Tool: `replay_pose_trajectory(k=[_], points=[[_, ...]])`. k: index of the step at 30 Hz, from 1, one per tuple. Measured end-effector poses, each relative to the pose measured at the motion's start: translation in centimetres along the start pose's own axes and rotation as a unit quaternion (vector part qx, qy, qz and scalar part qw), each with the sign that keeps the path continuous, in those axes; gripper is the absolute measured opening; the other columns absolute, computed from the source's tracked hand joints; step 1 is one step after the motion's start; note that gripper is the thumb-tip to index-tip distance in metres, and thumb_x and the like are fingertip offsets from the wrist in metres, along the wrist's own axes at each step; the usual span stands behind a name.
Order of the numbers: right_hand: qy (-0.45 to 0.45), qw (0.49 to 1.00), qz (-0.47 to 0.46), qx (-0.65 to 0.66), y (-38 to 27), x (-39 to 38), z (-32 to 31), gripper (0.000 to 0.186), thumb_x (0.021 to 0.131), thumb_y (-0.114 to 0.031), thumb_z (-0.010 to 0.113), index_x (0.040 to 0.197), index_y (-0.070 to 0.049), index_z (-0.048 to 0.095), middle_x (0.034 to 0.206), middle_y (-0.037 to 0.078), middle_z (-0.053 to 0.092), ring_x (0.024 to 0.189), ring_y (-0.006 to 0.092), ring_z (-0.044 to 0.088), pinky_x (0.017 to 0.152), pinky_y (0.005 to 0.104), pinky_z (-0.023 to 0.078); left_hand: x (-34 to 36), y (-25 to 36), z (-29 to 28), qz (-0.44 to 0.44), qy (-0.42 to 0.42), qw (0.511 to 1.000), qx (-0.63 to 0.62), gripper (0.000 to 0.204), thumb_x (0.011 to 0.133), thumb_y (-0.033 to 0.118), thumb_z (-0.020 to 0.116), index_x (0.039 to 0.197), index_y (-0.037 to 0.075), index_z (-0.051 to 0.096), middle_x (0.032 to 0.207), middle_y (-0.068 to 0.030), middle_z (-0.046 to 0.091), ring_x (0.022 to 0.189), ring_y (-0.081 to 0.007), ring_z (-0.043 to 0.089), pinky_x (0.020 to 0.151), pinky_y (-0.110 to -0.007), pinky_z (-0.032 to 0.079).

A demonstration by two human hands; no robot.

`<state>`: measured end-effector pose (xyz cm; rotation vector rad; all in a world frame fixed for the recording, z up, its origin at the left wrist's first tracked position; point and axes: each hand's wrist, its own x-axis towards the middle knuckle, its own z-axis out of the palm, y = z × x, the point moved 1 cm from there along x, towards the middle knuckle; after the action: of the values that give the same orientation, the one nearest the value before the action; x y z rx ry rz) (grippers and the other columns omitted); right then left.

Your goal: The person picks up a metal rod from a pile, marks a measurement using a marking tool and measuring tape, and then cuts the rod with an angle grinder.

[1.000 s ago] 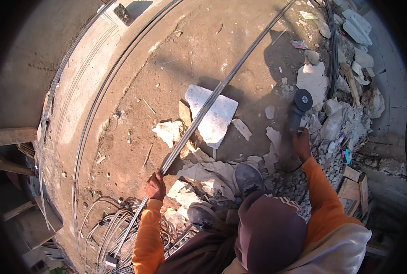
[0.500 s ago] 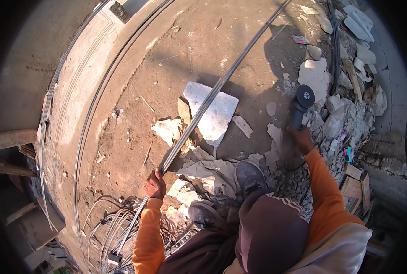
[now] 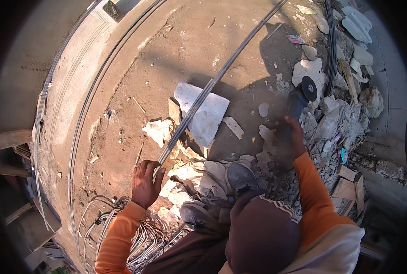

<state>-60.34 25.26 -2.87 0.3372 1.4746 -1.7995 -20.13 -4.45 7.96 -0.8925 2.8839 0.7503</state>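
My left hand [image 3: 148, 182] lies over a bundle of long steel rods [image 3: 228, 65] with its fingers apart and loosely bent. The bundle runs diagonally from that hand to the top of the view, passing above a flat white slab [image 3: 201, 123]. On the right, my right hand [image 3: 294, 134] grips a dark angle grinder [image 3: 296, 102], whose black disc is turned upward beside the rubble. The grinder's lower body is blurred and shadowed.
Curved rods [image 3: 94, 82] line the left side, and coiled wire [image 3: 107, 214] lies lower left. Broken concrete [image 3: 331, 118] and another dark rod bundle [image 3: 331, 50] are along the right. My boot [image 3: 240, 176] stands among torn paper and stones. Wooden boards [image 3: 9, 139] edge the left.
My left hand has loosened from a wrapped grip and shifted left and slightly down along the rods. My right hand and the grinder have moved slightly up, and the disc is tilted differently.
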Motion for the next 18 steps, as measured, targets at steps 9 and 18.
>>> replay_pose_trajectory(k=[9, 18], points=[[-0.084, 0.985, -0.112, 0.099, -6.1, -1.7, 9.7, 0.033, 0.098, -0.035, 0.062, 0.11, -0.004, 0.057, 0.091, 0.011, 0.065, 0.072, 0.0242, 0.069, 0.063, 0.0438, 0.062, 11.7, 14.9, 9.4, 0.127, -0.031, 0.944, -0.303, 0.041, 0.096, 0.015, 0.073, 0.133, 0.0, 0.065, 0.118, -0.0217, 0.071, 0.11, -0.0375, 0.069, 0.094, -0.042, 0.055], [-0.072, 0.979, -0.166, 0.091, -7.0, -4.8, 14.1, 0.03, 0.094, -0.029, 0.074, 0.116, -0.013, 0.06, 0.096, 0.01, 0.065, 0.085, 0.0272, 0.07, 0.08, 0.051, 0.062, 11.7, 21.8, 12.0, 0.121, 0.152, 0.878, -0.438, 0.075, 0.091, 0.008, 0.079, 0.156, -0.001, 0.043, 0.135, -0.0255, 0.061, 0.116, -0.0391, 0.066, 0.096, -0.04, 0.054]])
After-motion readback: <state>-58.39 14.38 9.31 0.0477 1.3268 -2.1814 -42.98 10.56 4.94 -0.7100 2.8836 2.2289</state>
